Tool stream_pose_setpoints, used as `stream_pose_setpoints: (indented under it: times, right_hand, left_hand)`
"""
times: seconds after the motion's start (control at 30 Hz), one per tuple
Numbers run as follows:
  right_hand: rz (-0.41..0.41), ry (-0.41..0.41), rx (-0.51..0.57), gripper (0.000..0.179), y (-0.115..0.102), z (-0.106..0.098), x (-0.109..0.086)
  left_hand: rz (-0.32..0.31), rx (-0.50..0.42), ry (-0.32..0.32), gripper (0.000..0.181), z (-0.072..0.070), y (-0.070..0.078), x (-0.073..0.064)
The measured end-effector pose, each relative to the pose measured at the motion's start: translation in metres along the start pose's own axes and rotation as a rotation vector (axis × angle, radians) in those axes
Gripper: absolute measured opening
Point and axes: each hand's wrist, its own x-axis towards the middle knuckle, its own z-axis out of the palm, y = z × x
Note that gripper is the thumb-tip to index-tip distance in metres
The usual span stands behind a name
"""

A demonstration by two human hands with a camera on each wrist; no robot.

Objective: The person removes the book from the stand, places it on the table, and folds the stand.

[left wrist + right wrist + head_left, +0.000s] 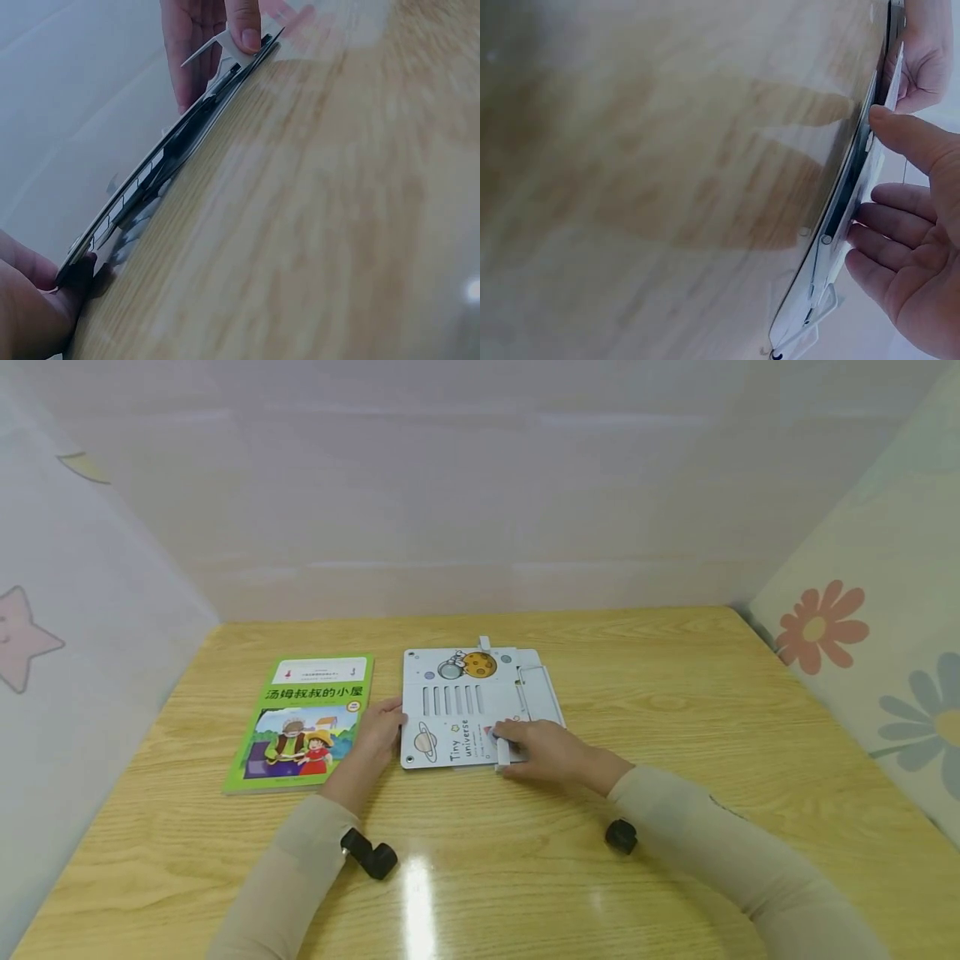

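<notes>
A white book stand (450, 689), printed with an astronaut, planets and the words "Tiny universe", lies folded nearly flat on the table. Its left edge is gripped by my left hand (381, 727), and the left wrist view shows those fingers (30, 262) at the board's edge. At the front right corner, my right hand (551, 752) holds the stand beside a white page clip (503, 753). The thumb (900, 131) touches the clip in the right wrist view, and the fingertips meet the board. A second clip (484, 643) sticks out at the back edge.
Left of the stand lies a green picture book (300, 727) with two cartoon figures on its cover. The wooden table (675, 693) is bounded by pale walls (480, 510) with star and flower prints. Black camera mounts (371, 855) sit on both wrists.
</notes>
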Motion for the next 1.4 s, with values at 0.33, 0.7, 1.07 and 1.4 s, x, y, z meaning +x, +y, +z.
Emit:
stream_pose_setpoints:
  times: [0.33,0.7,1.07,1.4]
  right_hand:
    - [-0.002,0.013,-0.038,0.053,-0.004,-0.003,0.004]
    - [-0.026,0.040,-0.066,0.047,-0.002,-0.004,0.008]
    - [-0.019,-0.015,0.005,0.049,-0.001,-0.010,0.010]
    - [0.018,-0.122,0.120,0.051,0.014,-0.033,0.028]
  left_hand:
    - [-0.003,0.005,0.008,0.043,-0.001,0.000,0.001]
    - [0.004,-0.023,0.009,0.045,-0.001,0.000,0.002]
    - [0.005,-0.037,0.002,0.044,-0.001,0.000,0.000]
    - [0.016,-0.043,-0.004,0.044,0.000,-0.003,0.002]
